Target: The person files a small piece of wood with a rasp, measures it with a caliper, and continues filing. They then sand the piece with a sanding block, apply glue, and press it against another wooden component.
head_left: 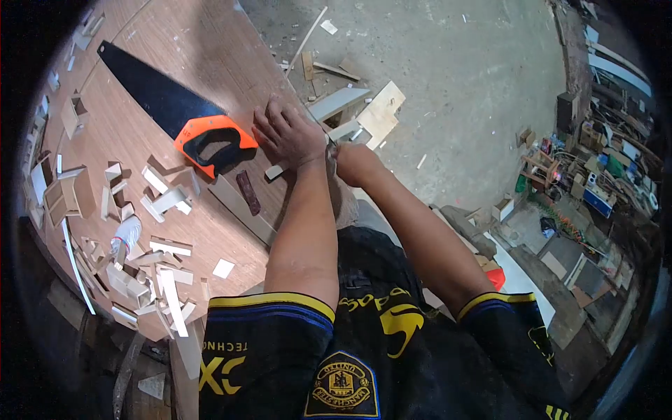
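Observation:
My left hand (pixel 288 136) lies over a pale wood strip (pixel 274 172) at the table's edge, pressing it down with fingers spread and slightly bent. One end of the strip shows below the wrist; a pale length (pixel 343 131) juts out past the edge on the other side. Just off the edge, my right hand (pixel 355 165) is closed in a fist against the left wrist. A thin dark, blade-like edge shows above that fist, but what it grips is mostly hidden. Left of my left hand lies a handsaw (pixel 196 140) with an orange and black handle.
Wood offcuts (pixel 168 199) and a white glove-like cloth (pixel 127 234) are scattered over the brown tabletop (pixel 210 252). A dark reddish-brown block (pixel 248 193) lies near my left forearm. Boards (pixel 381 115) rest on the concrete floor (pixel 448 91); piled clutter (pixel 598 189) stands far right.

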{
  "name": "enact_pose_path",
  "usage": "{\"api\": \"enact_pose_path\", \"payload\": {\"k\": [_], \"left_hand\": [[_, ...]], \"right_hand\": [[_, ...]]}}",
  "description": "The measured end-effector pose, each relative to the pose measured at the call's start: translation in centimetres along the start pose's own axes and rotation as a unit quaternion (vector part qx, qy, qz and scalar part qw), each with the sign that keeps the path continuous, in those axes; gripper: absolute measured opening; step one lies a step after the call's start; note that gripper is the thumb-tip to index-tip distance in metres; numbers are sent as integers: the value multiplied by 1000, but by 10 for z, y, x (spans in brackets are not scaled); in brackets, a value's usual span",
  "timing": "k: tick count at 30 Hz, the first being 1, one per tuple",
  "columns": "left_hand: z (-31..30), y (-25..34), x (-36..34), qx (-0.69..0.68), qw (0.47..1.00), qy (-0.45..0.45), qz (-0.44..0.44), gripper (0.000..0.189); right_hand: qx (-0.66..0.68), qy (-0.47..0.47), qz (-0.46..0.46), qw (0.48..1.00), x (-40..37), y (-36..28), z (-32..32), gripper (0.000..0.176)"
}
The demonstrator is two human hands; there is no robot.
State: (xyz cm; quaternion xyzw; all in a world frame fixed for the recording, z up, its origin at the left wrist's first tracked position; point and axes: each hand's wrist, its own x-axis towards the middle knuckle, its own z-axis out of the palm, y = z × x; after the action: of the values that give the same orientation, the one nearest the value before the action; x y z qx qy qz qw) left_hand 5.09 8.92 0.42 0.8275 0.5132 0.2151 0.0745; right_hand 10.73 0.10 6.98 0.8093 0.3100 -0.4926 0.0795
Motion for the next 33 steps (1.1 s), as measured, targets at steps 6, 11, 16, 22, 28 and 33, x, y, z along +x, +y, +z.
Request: {"api": "enact_pose_path", "payload": {"k": [6,11,16,22,28,33], "left_hand": [[2,-1,-1,-9,1000,-15,-6,14],[-2,1,-1,-5,999,-29,-22,23],[-7,2,-1,4,999,-41,-23,23],[-1,1,6,-22,999,-25,-14,19],[-4,2,-1,19,998,-49,-18,22],[1,0,3,2,1000,-23,-20,26]], "right_hand": [[-64,-17,-19,998,-33,-4,-30,22],[-102,76,-43,991,-70,-30,-62,21],[-144,87,-28,985,-55,-27,-54,26],[-148,79,-43,985,-52,-31,-59,24],[-122,114,-35,985,-32,-23,-34,24],[-156,62,-45,985,-51,-36,-68,24]]}}
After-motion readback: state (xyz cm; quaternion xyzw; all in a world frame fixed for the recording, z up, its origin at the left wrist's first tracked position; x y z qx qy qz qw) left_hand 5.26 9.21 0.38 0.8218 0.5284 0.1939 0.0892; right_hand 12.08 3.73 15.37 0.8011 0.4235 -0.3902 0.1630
